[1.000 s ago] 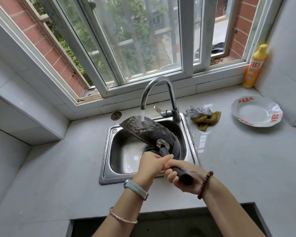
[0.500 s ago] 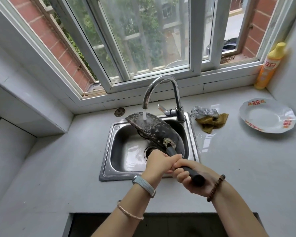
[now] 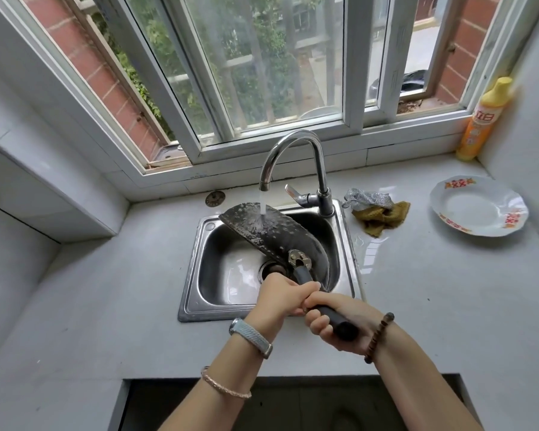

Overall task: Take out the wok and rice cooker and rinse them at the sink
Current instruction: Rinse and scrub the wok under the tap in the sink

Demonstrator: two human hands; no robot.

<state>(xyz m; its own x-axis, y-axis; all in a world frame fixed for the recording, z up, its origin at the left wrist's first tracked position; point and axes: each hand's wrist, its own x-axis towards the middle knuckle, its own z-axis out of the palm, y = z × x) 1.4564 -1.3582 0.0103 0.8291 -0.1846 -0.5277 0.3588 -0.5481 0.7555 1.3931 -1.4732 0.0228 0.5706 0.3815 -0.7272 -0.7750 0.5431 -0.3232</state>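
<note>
Barely any change over the last second: the wok (image 3: 280, 241) holds the same tilt over the sink (image 3: 193, 275), and the water (image 3: 263, 203) from the tap (image 3: 293, 150) keeps hitting the same patch near its upper edge. Both hands stay put on the handle (image 3: 305, 275). By my reading the rinse is running on the spot and the water is not yet being worked round the pan.

The left hand (image 3: 280, 298) sits at the sink's front rim, fingers (image 3: 308, 287) wrapped tight round the handle close to the metal bracket. The right hand (image 3: 339, 321) is just behind it, nearer the person, fingers (image 3: 316, 321) curled under the handle's end.

The wok stands on edge inside the sink, its dark, mottled outer face turned up and to the right and spray fanning off it. The lower edge dips toward the drain; whether it touches the basin, I cannot tell. Its inside faces away and is hidden.

No rice cooker is in view, so that half of the job looks yet to come.
</note>
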